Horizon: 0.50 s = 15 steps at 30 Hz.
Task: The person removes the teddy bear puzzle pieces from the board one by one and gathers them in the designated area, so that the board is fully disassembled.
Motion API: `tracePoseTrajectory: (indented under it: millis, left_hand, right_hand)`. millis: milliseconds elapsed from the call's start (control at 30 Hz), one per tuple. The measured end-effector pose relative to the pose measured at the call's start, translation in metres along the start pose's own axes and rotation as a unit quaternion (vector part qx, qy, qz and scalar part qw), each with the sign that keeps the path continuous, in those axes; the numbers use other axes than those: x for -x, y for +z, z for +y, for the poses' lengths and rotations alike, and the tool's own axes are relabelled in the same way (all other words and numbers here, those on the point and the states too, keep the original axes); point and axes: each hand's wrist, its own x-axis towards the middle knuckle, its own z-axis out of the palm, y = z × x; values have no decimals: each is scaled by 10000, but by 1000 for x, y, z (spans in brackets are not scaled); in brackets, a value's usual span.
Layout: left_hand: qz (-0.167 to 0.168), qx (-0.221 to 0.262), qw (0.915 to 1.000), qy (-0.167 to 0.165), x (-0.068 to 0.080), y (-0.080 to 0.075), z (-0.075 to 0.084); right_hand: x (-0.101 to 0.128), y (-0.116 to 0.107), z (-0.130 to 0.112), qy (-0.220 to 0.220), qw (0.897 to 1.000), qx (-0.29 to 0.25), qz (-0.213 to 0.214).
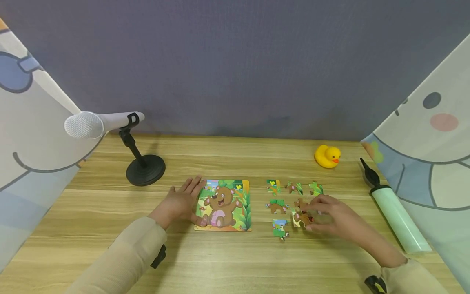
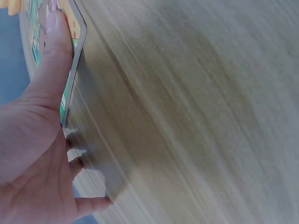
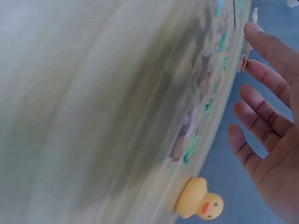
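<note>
A square bear puzzle board (image 1: 224,206) lies flat, its picture facing up. My left hand (image 1: 180,203) rests at its left side with fingers spread; the left wrist view shows the thumb (image 2: 52,60) lying on the board's corner. On the right, my right hand (image 1: 335,216) pinches a puzzle piece (image 1: 300,219) between thumb and forefinger, raised off the table as the right wrist view shows. Several loose pieces lie around and under it, among them a blue-sky piece (image 1: 280,228), a brown-and-green piece (image 1: 278,206) and a green piece (image 1: 315,188). My hand partly hides some pieces.
A white microphone (image 1: 86,125) on a black stand (image 1: 145,170) is at the back left. At the back right sits a yellow rubber duck (image 1: 327,156). A pale green hand pump (image 1: 400,218) lies along the right edge. A grey wall panel (image 1: 235,69) closes off the table's back.
</note>
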Motion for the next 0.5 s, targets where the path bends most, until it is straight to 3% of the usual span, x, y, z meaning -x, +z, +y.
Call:
tracePoseTrajectory:
  millis: [500]
  left_hand:
    - [-73, -4, 9999, -76, 0, -1, 2]
  right_hand:
    - [30, 11, 7, 432, 9986, 83, -303]
